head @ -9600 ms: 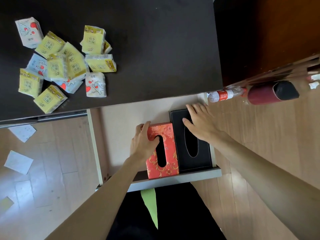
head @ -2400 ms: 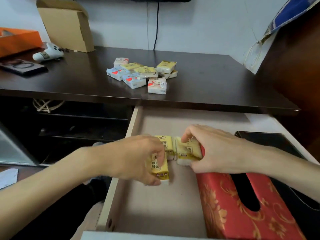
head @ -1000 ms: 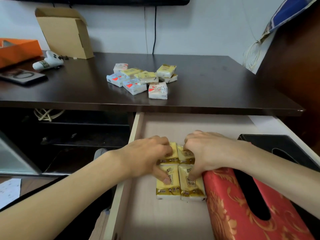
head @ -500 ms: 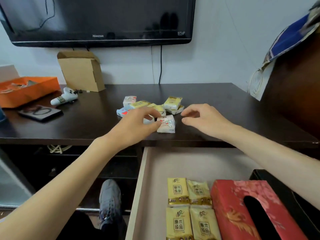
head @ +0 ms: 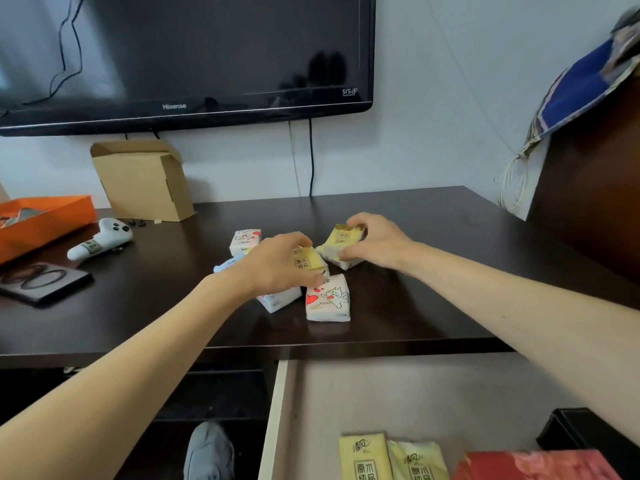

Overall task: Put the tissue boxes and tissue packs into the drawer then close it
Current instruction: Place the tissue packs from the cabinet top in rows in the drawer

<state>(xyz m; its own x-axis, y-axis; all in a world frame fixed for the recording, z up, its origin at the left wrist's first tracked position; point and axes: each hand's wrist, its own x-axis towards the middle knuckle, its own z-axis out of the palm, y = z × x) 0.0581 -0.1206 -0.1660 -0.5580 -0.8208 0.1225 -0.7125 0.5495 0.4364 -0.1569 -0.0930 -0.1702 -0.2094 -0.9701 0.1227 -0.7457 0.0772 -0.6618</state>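
Observation:
Several small tissue packs lie in a cluster on the dark desk (head: 433, 237). My left hand (head: 277, 263) grips a yellow pack (head: 308, 260) in the middle of the cluster. My right hand (head: 377, 242) closes on another yellow pack (head: 341, 237) that lies on a further pack. A white pack with a cat and heart (head: 327, 299) stands nearest the desk edge, and another white pack (head: 245, 240) sits behind. Below, the open drawer (head: 398, 393) holds yellow packs (head: 365, 457), the red tissue box (head: 533, 465) and the black tissue box (head: 588, 431).
A cardboard box (head: 142, 180), an orange tray (head: 45, 216), a white game controller (head: 100, 239) and a dark flat case (head: 41, 282) sit on the desk's left side. A television (head: 187, 53) hangs on the wall. A dark cabinet (head: 588, 188) rises at the right.
Both hands left the yellow packs set in the drawer, rose to the desk and now close on yellow packs in the cluster. The view tilted up.

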